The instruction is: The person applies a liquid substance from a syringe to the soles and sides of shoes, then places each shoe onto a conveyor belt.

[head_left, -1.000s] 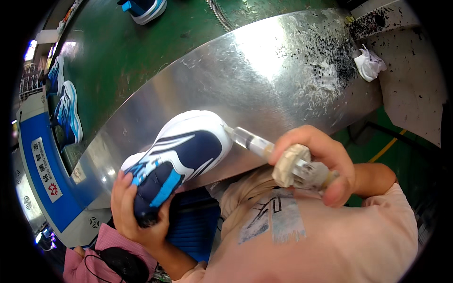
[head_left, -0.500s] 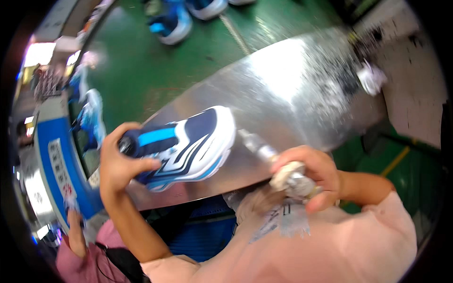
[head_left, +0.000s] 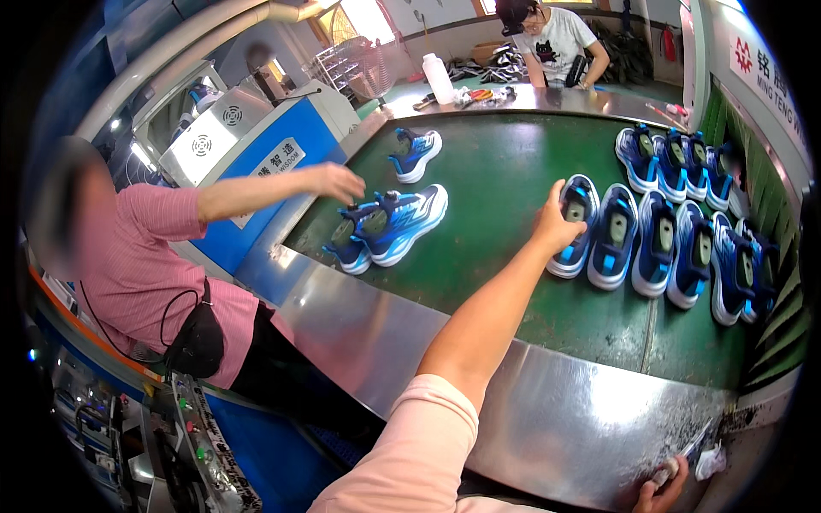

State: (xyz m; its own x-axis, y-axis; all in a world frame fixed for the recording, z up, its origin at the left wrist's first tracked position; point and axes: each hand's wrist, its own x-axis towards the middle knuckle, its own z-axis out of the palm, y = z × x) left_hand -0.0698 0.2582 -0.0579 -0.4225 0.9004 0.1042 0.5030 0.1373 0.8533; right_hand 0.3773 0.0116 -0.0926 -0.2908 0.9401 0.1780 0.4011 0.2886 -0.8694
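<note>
At the near end of a row of navy, blue and white sneakers, my left hand (head_left: 560,224) grips a sneaker (head_left: 571,256) by its side and collar. That shoe stands on the green work surface beside another sneaker (head_left: 612,239). Low at the right edge, my right hand (head_left: 663,489) is closed round a slim pointed tool (head_left: 694,440), whose light-coloured tip points up and away. Part of that hand is cut off by the frame's lower edge. A crumpled white wad (head_left: 711,462) lies next to the tool.
A steel ledge (head_left: 547,402) runs along the near side. At left, a co-worker's hand (head_left: 338,181) hovers over several sneakers (head_left: 410,224). Behind them stands a blue machine (head_left: 282,145). Another person (head_left: 560,51) works at the far end, near a white bottle (head_left: 438,79).
My left hand has carried a sneaker from the steel ledge out to the row on the green surface. My right hand, still holding the tool, has moved to the lower right. The view has widened.
</note>
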